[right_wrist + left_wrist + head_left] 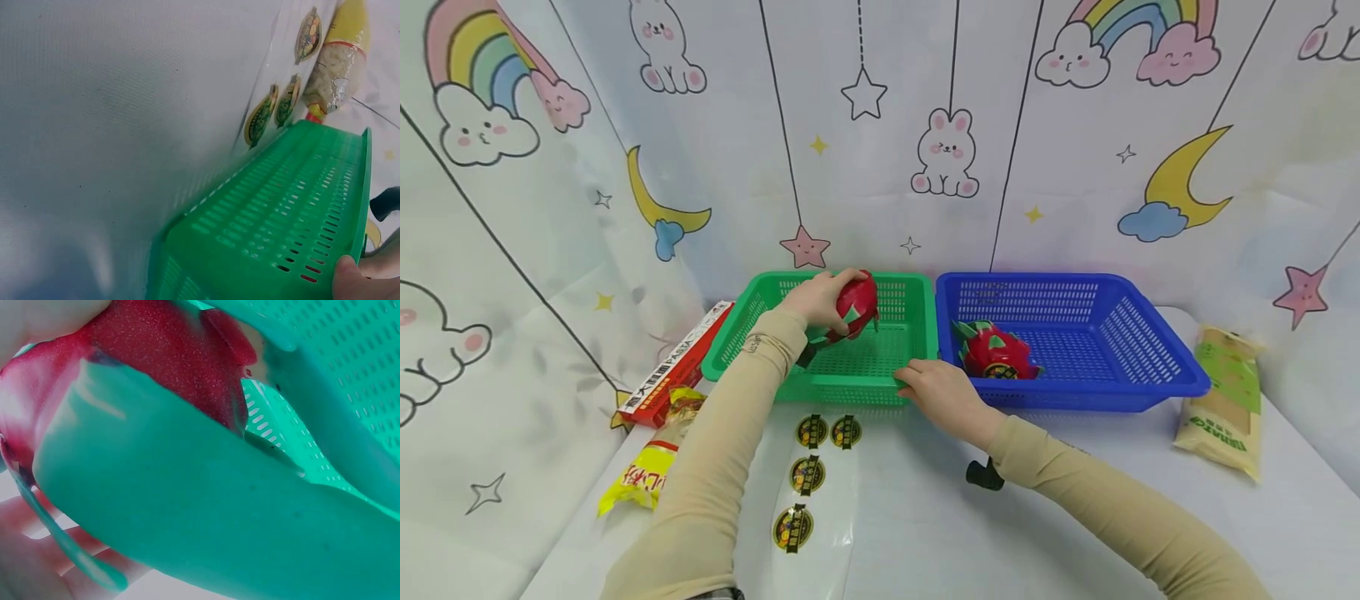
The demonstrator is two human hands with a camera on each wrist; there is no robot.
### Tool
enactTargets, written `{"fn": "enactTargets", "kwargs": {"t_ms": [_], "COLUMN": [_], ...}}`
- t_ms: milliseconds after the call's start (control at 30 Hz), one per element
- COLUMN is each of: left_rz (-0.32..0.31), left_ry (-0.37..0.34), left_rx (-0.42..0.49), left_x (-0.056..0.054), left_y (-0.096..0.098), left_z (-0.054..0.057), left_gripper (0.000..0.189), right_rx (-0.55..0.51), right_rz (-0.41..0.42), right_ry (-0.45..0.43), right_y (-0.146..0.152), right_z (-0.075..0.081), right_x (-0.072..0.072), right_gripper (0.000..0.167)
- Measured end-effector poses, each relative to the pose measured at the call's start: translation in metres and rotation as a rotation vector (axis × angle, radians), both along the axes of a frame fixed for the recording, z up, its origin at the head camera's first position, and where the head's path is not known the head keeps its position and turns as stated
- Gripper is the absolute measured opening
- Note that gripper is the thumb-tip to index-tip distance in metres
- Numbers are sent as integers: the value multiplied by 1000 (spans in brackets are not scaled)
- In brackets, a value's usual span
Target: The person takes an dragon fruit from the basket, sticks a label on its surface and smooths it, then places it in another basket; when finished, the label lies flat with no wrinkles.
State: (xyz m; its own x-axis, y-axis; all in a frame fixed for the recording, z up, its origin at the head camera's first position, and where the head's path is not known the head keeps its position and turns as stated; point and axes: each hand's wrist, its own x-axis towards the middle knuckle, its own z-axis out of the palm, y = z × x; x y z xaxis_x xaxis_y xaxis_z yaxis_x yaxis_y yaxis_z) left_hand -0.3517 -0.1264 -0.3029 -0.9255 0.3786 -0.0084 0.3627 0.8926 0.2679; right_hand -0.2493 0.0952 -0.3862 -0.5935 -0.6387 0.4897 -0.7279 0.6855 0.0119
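Observation:
My left hand (820,302) grips a red dragon fruit (859,304) with green leafy scales, holding it over the green basket (722,354). In the left wrist view the dragon fruit (169,356) fills the upper left, one broad green scale in front of it, with fingers and thumb around it. My right hand (947,398) holds the front rim of the green basket near its right corner; the right wrist view shows the thumb (347,278) on that rim. A second dragon fruit (997,350), with a black-and-gold sticker, lies at the left of the blue basket (1157,367).
Left of the green basket lie a red pasta box (677,367) and a yellow snack-like bag (651,467). A clear sheet with several round black-and-gold stickers (807,475) lies in front. A beige-and-green package (1223,400) rests right of the blue basket. A printed curtain hangs behind.

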Motion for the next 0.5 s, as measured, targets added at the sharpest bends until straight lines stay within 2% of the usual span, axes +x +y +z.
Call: {"fn": "enactTargets", "kwargs": {"t_ms": [200, 500], "left_rz": [-20, -60], "left_ry": [30, 58], "left_rx": [-22, -48], "left_x": [7, 23], "left_y": [1, -1], "left_z": [3, 9], "left_gripper": [87, 86], "right_rx": [8, 10], "right_rz": [0, 10], "right_ry": [-17, -40], "right_y": [1, 1], "right_z": [1, 3], "right_x": [-1, -1], "right_gripper": [19, 19]}}
